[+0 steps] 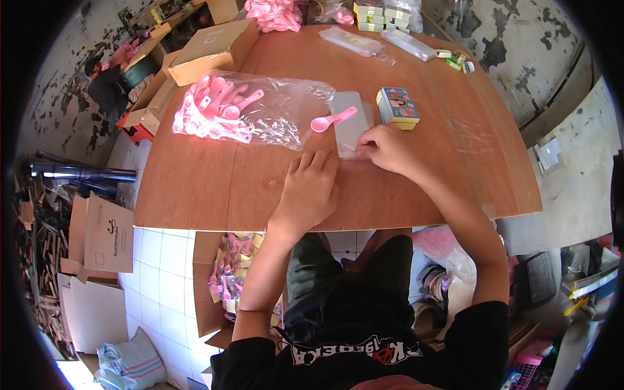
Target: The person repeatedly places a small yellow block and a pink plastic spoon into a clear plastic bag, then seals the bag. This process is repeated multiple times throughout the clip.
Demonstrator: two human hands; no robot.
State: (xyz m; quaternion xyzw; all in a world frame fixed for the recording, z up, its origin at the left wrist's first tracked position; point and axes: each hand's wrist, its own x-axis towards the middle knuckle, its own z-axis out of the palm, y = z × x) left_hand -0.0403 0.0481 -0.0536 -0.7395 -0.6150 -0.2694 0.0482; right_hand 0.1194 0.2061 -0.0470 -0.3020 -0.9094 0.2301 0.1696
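My right hand (pixel 385 148) pinches the near right corner of a flat stack of clear plastic bags (pixel 348 133) on the wooden table. To its left, my left hand (pixel 308 190) rests on the tabletop with loosely curled fingers, close to the near edge of the stack; I see nothing in it. One pink measuring spoon (pixel 334 119) lies across the left part of the stack. Further left, a large clear bag (pixel 279 107) lies on its side with many pink spoons (pixel 218 107) in it. A small blue and yellow box (pixel 398 108) stands just beyond my right hand.
At the table's far left stands a cardboard box (pixel 213 49). Pink spoons are heaped at the back (pixel 273 14) beside stacked small boxes (pixel 382 16). Clear packets (pixel 351 41) lie nearby. Below the near edge, an open carton (pixel 207 279) holds packed pink spoons. Another person (pixel 107 88) is far left.
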